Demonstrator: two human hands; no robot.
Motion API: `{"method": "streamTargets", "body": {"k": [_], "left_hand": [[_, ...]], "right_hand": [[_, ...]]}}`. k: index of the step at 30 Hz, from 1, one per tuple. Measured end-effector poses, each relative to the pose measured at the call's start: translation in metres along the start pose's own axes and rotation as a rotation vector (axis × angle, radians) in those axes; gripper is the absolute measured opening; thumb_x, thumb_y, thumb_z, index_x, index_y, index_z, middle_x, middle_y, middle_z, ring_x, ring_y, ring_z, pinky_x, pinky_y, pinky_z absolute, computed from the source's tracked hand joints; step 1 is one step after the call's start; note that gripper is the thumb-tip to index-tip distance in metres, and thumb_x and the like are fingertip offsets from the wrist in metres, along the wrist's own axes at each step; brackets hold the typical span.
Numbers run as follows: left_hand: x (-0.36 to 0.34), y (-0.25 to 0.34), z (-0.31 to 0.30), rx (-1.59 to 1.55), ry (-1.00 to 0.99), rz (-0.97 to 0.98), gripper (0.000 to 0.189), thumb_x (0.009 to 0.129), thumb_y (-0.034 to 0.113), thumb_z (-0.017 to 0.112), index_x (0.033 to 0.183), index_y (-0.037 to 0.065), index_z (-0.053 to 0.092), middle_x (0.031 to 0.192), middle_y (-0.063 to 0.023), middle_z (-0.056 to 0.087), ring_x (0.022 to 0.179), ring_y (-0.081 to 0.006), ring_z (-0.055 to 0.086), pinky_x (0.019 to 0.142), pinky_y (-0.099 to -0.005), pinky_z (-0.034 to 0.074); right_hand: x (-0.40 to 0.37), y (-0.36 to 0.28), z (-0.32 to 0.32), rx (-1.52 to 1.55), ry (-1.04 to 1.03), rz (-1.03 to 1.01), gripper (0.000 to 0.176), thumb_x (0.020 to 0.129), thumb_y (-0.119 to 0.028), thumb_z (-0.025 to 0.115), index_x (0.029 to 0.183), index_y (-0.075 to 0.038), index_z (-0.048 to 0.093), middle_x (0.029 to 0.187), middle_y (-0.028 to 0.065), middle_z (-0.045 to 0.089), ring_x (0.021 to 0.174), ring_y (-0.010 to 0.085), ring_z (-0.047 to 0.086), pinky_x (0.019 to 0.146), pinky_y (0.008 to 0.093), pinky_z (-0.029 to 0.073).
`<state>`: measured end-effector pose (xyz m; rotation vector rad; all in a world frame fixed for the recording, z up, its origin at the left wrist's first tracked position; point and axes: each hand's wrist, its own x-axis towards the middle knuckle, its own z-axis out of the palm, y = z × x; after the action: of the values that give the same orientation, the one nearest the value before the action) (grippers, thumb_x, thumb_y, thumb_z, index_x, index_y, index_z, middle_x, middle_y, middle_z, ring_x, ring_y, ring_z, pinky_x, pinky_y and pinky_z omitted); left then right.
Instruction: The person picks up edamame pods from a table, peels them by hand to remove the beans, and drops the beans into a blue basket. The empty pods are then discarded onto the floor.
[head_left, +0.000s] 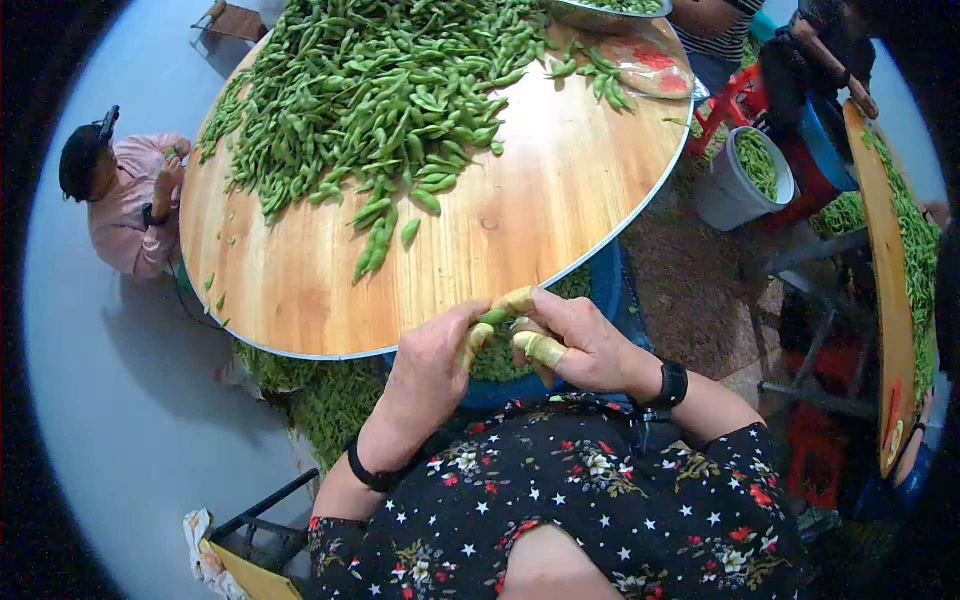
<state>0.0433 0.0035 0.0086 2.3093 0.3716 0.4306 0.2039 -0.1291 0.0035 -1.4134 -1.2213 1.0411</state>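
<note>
My left hand (430, 365) and my right hand (580, 345) meet just below the near edge of the round wooden table (520, 220). Both pinch one green bean pod (493, 317) between taped fingertips. A big heap of green bean pods (385, 95) covers the far half of the table. Under my hands sits a blue basin (500, 392) with green bean matter in it.
A person in pink (125, 200) sits at the table's left side. A metal bowl (610, 12) and a plastic bag (650, 65) lie at the far edge. A white bucket of pods (750, 175) stands right, beside a second table with pods (895, 260). Discarded pods litter the floor.
</note>
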Motion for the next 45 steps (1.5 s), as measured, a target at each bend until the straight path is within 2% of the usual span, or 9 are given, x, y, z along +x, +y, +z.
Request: {"method": "streamTargets", "body": {"k": [12, 16, 19, 21, 32, 35, 37, 41, 45], "left_hand": [[-0.017, 0.004, -0.02, 0.089, -0.085, 0.019, 0.021, 0.08, 0.002, 0.062, 0.101, -0.001, 0.06, 0.085, -0.0194, 0.063, 0.076, -0.0355, 0.063, 0.066, -0.0402, 0.05], [-0.029, 0.003, -0.019, -0.004, -0.061, 0.122, 0.025, 0.075, -0.003, 0.063, 0.099, -0.003, 0.058, 0.08, -0.0192, 0.062, 0.072, -0.0351, 0.063, 0.062, -0.0398, 0.05], [-0.031, 0.002, -0.019, -0.014, -0.13, 0.163, 0.025, 0.073, -0.004, 0.064, 0.097, -0.002, 0.059, 0.076, -0.0179, 0.061, 0.071, -0.0337, 0.063, 0.06, -0.039, 0.05], [-0.031, 0.001, -0.016, -0.023, -0.101, 0.196, 0.022, 0.073, -0.004, 0.064, 0.095, -0.001, 0.059, 0.073, -0.016, 0.059, 0.068, -0.0315, 0.062, 0.058, -0.038, 0.05], [-0.04, -0.01, -0.008, 0.176, -0.145, 0.406, 0.025, 0.069, 0.0, 0.064, 0.094, -0.001, 0.06, 0.067, -0.0068, 0.052, 0.059, -0.0219, 0.055, 0.052, -0.0332, 0.045], [-0.038, -0.007, -0.008, 0.293, -0.109, 0.412, 0.024, 0.071, 0.003, 0.063, 0.094, -0.001, 0.06, 0.066, -0.0061, 0.049, 0.059, -0.0208, 0.052, 0.051, -0.0323, 0.043], [-0.039, -0.007, -0.008, 0.319, -0.095, 0.383, 0.024, 0.071, 0.003, 0.062, 0.095, -0.002, 0.06, 0.066, -0.0062, 0.049, 0.059, -0.0208, 0.052, 0.052, -0.0324, 0.043], [-0.039, -0.002, -0.008, 0.369, -0.081, 0.347, 0.025, 0.07, 0.003, 0.06, 0.095, -0.003, 0.059, 0.065, -0.0065, 0.048, 0.059, -0.021, 0.052, 0.053, -0.0329, 0.043], [-0.04, 0.0, -0.008, 0.401, -0.137, 0.41, 0.025, 0.07, 0.006, 0.058, 0.094, -0.002, 0.059, 0.069, -0.0063, 0.05, 0.062, -0.0194, 0.053, 0.053, -0.0315, 0.043]], "right_hand": [[0.008, -0.014, 0.01, -0.493, -0.12, -0.128, 0.02, 0.086, -0.007, 0.053, 0.102, 0.001, 0.044, 0.077, 0.0215, 0.061, 0.073, 0.0417, 0.061, 0.062, 0.0448, 0.049], [0.012, -0.015, 0.008, -0.518, -0.155, -0.264, 0.019, 0.085, -0.008, 0.053, 0.101, -0.001, 0.046, 0.068, 0.017, 0.058, 0.062, 0.0365, 0.061, 0.054, 0.0422, 0.047], [0.02, -0.011, -0.003, -0.034, -0.402, 0.03, 0.013, 0.089, -0.013, 0.05, 0.099, -0.004, 0.05, 0.063, 0.0093, 0.056, 0.049, 0.0226, 0.057, 0.044, 0.0349, 0.043], [0.02, -0.002, -0.004, 0.471, -0.581, 0.469, 0.013, 0.093, -0.018, 0.048, 0.098, -0.007, 0.053, 0.063, 0.0024, 0.055, 0.042, 0.0093, 0.047, 0.037, 0.0254, 0.035], [0.012, 0.029, 0.005, 0.885, -0.682, 0.587, 0.022, 0.097, -0.027, 0.05, 0.105, -0.006, 0.052, 0.065, 0.0052, 0.057, 0.04, 0.0057, 0.042, 0.034, 0.0195, 0.029], [0.011, 0.023, 0.005, 0.778, -0.566, 0.631, 0.022, 0.097, -0.027, 0.053, 0.104, -0.007, 0.053, 0.065, 0.0037, 0.056, 0.041, 0.0051, 0.041, 0.035, 0.0192, 0.029], [0.009, 0.023, 0.008, 0.502, -0.352, 0.391, 0.018, 0.094, -0.025, 0.057, 0.099, -0.008, 0.055, 0.063, 0.0001, 0.054, 0.043, 0.0064, 0.044, 0.034, 0.0218, 0.032], [0.003, 0.016, 0.02, 0.296, -0.144, 0.237, 0.018, 0.089, -0.022, 0.065, 0.088, -0.006, 0.057, 0.06, -0.0038, 0.046, 0.048, 0.0042, 0.042, 0.043, 0.0232, 0.036], [0.004, 0.01, 0.021, -0.18, -0.09, -0.026, 0.017, 0.08, -0.013, 0.067, 0.085, -0.001, 0.056, 0.06, 0.0045, 0.051, 0.057, 0.0082, 0.049, 0.054, 0.0278, 0.042]]}}
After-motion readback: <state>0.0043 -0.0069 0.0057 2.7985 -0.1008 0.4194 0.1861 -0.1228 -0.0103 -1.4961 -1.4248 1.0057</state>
